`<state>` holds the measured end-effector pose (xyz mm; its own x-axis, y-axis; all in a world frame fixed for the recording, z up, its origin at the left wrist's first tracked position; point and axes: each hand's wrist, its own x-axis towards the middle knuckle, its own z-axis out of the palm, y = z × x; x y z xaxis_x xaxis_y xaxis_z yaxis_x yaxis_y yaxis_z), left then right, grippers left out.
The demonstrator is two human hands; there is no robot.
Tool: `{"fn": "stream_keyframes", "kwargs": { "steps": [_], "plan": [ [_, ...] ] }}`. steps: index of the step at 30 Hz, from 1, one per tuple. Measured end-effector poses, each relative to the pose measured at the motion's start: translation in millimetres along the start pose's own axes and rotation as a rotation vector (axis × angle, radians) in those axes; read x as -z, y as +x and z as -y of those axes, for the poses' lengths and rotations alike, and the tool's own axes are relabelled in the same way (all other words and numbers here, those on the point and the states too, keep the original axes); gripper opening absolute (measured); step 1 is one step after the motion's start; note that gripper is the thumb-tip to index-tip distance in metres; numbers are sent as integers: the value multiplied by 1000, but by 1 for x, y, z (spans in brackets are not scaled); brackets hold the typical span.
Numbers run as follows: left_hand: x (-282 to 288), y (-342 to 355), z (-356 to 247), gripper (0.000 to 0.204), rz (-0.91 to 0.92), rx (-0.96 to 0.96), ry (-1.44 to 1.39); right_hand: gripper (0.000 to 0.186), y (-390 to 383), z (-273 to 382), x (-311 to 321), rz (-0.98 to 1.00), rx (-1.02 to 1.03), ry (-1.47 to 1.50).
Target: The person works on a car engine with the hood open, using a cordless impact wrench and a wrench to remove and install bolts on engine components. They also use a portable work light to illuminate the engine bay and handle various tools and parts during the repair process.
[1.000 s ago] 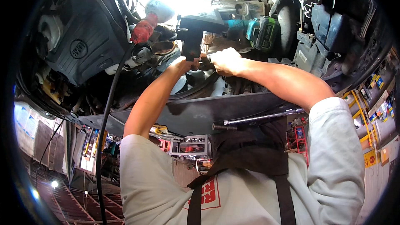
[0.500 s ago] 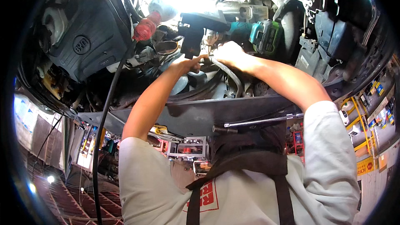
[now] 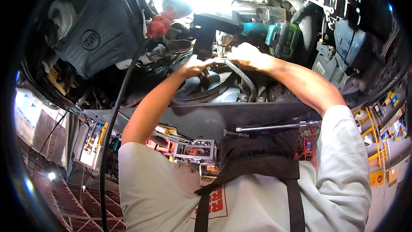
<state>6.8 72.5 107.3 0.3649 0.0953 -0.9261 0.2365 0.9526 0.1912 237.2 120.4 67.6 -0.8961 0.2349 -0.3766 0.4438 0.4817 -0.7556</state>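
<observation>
My left hand (image 3: 196,66) has its fingers closed around the end of a grey rubber hose (image 3: 240,74) that curves down into the engine bay. Just above that hand is a dark rectangular part (image 3: 206,38). My right hand (image 3: 246,56) is curled closed beside the hose end and a silver metal fitting (image 3: 223,43); what its fingers hold is hidden. Behind this hand lies a teal power tool (image 3: 253,29) with a black-and-green battery (image 3: 283,38). A bright work light washes out the top middle.
A red work-lamp handle (image 3: 159,26) with a black cable (image 3: 122,94) hangs at left beside a plastic engine cover (image 3: 103,25). A long silver bar (image 3: 274,127) and dark socket (image 3: 234,133) rest by the front edge (image 3: 206,111). Workshop shelving (image 3: 377,133) stands at far right.
The curved hose has come into clear view between my hands. My right hand has shifted up and right, and the engine bay sits a little higher and further right in the picture.
</observation>
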Motion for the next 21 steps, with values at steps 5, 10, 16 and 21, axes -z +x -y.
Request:
{"fn": "stream_keyframes", "kwargs": {
  "steps": [5,10,16,21],
  "plan": [
    [-16,-8,-3,31,-323,-216,395,14,5,-2,2,3,41,8],
    [-38,-26,-14,39,-625,-197,421,13,3,-2,7,24,18,11],
    [-21,35,25,44,-553,304,-841,12,-3,-1,3,-9,45,12],
    [-46,26,-31,43,-724,364,-1262,13,-4,-5,1,-30,33,13]
  ]
}}
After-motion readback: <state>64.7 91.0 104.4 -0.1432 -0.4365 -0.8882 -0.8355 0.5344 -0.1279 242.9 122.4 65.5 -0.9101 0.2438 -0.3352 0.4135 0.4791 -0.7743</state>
